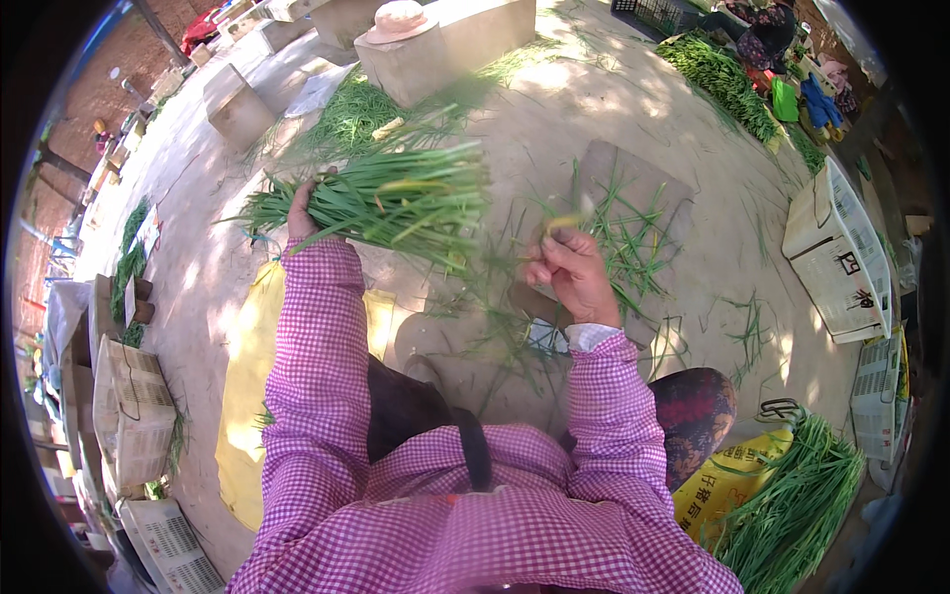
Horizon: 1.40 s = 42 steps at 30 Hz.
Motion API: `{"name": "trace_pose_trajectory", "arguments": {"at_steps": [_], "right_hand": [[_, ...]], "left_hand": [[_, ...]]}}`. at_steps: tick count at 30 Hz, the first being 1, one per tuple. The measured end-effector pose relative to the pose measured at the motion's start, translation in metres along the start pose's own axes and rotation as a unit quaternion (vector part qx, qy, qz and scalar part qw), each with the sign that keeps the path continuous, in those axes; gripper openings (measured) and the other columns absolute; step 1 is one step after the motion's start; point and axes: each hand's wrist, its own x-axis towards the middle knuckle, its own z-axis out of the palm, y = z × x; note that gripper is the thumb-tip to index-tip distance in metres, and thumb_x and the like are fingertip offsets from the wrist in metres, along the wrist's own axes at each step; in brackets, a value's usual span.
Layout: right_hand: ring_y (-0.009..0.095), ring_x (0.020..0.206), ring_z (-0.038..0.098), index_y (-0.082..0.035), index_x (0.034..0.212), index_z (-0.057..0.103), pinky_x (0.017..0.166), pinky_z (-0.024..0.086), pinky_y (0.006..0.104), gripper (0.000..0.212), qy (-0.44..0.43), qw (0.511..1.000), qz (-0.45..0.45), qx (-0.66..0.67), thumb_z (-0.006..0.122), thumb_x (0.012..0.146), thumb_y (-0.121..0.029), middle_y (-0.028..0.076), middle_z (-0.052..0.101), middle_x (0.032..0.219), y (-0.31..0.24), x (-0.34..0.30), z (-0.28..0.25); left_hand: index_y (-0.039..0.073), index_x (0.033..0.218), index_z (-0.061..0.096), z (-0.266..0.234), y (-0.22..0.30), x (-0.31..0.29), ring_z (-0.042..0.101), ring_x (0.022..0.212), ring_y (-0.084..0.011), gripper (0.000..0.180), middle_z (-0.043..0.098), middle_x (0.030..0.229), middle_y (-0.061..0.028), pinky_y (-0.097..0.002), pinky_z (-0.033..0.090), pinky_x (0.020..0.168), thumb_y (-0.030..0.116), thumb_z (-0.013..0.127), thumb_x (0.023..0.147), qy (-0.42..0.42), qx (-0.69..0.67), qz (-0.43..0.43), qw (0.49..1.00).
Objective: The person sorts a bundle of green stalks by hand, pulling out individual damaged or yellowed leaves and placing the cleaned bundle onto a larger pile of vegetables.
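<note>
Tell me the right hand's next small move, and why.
Probably drop the yellowish blade onto the loose leaves: the right hand seems to pinch it, though blur hides the exact grip, and similar litter lies scattered below. The left hand holds the green bundle well aside.

Left forearm (317, 307) extending forward, checked sleeve covering it; left hand (301, 210) gripping, fingers mostly hiding from view. Right forearm (618, 396) angling inward, pale cuff circling wrist; right hand (578, 275) pinching between thumb and forefinger, remaining fingers curling toward palm.
</note>
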Motion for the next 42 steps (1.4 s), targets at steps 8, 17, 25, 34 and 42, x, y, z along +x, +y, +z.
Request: {"name": "trace_pose_trajectory", "arguments": {"at_steps": [8,17,25,34,42], "right_hand": [[0.022,0.100,0.058,-0.001,0.121,0.055,0.087,0.045,0.0346,0.046,0.140,0.745,-0.048,-0.650,0.065,0.084,-0.026,0.013,0.061,0.110,0.007,0.011,-0.018],[0.019,0.109,0.052,0.000,0.124,0.051,0.098,0.038,0.0329,0.045,-0.050,0.998,0.049,-0.002,0.065,0.086,-0.021,0.009,0.057,0.119,0.045,0.041,0.061],[0.014,0.058,0.050,-0.002,0.104,0.056,0.055,0.043,0.0285,0.025,-0.130,0.965,0.118,0.193,0.061,0.087,-0.020,0.006,0.054,0.079,0.053,0.037,0.071],[0.019,0.055,0.056,-0.006,0.100,0.063,0.050,0.047,0.0347,0.023,0.050,0.989,0.062,-0.126,0.063,0.085,-0.024,0.011,0.060,0.082,0.042,0.050,0.011],[0.027,0.102,0.058,-0.004,0.125,0.050,0.087,0.045,0.0376,0.053,-0.024,0.775,-0.088,-0.625,0.065,0.081,-0.028,0.017,0.059,0.117,0.070,0.058,0.034]], "left_hand": [[-0.001,0.099,0.055,-0.010,0.036,0.008,0.061,0.090,-0.0321,0.022,0.063,0.095,-0.0155,-0.0481,0.051,0.084,0.013,0.057,0.082,0.070,-0.101,0.071,0.990],[-0.003,0.102,0.054,0.012,0.029,-0.035,0.063,0.085,-0.0321,0.025,0.064,0.099,-0.0200,-0.0464,0.054,0.079,0.013,0.051,0.083,0.047,-0.010,0.086,0.995],[-0.008,0.098,0.059,-0.003,0.076,-0.058,0.063,0.085,-0.0320,0.033,0.065,0.094,-0.0200,-0.0435,0.053,0.080,0.018,0.046,0.083,0.119,-0.016,0.143,0.982],[-0.006,0.125,0.038,-0.107,0.094,0.008,0.052,0.108,-0.0393,0.046,0.049,0.121,-0.0250,-0.0528,0.042,0.094,0.019,0.048,0.087,0.138,-0.113,0.233,0.956],[-0.003,0.102,0.052,-0.068,0.089,-0.013,0.062,0.088,-0.0367,0.026,0.063,0.098,-0.0224,-0.0509,0.052,0.082,0.013,0.047,0.082,0.107,-0.113,0.165,0.974]]}}
